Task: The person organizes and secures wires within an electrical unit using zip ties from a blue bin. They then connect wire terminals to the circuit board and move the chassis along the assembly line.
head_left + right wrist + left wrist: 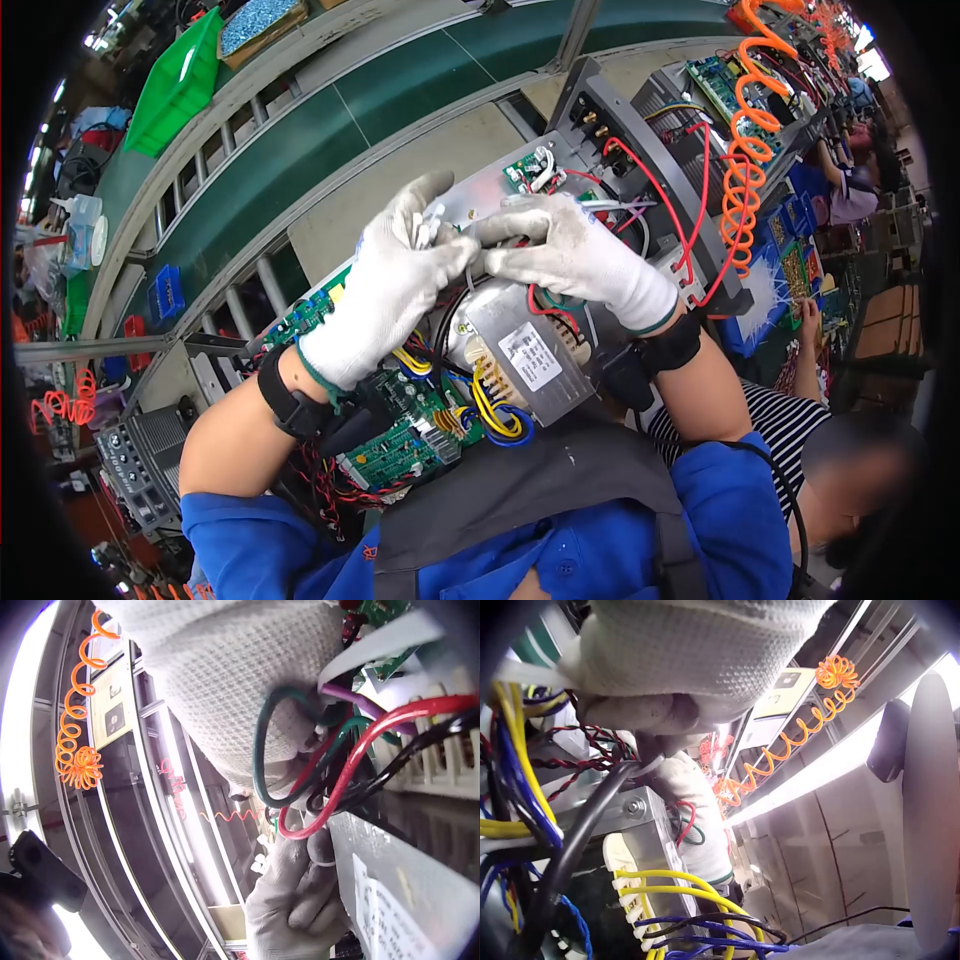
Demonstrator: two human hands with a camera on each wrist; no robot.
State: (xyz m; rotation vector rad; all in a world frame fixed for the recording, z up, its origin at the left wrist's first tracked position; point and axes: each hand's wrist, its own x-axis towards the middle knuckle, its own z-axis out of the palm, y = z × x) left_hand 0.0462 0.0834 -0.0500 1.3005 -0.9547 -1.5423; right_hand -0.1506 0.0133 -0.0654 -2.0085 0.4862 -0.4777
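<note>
Both gloved hands meet above a transformer (pixel 530 360) mounted in an open metal chassis. My left hand (pixel 395 285) holds several small white pieces (pixel 428 228) against its palm, its thumb and a finger bent towards the other hand. Facing it, my right hand (pixel 570 250) has curled fingers, pinching at a pale tie. In the left wrist view, that pale tie (pixel 649 766) loops by the end of a thick black cable (pixel 585 832), under the left fingers. Red and green wires (pixel 360 761) loop beside the right hand in the right wrist view; its fingertips are partly hidden.
Green circuit boards (pixel 400 450) lie on the near left of the chassis. A grey panel (pixel 660 190) with red wires rises at the right, with an orange coiled hose (pixel 745 190) beyond. A green conveyor (pixel 330 130) and a green bin (pixel 175 85) are behind.
</note>
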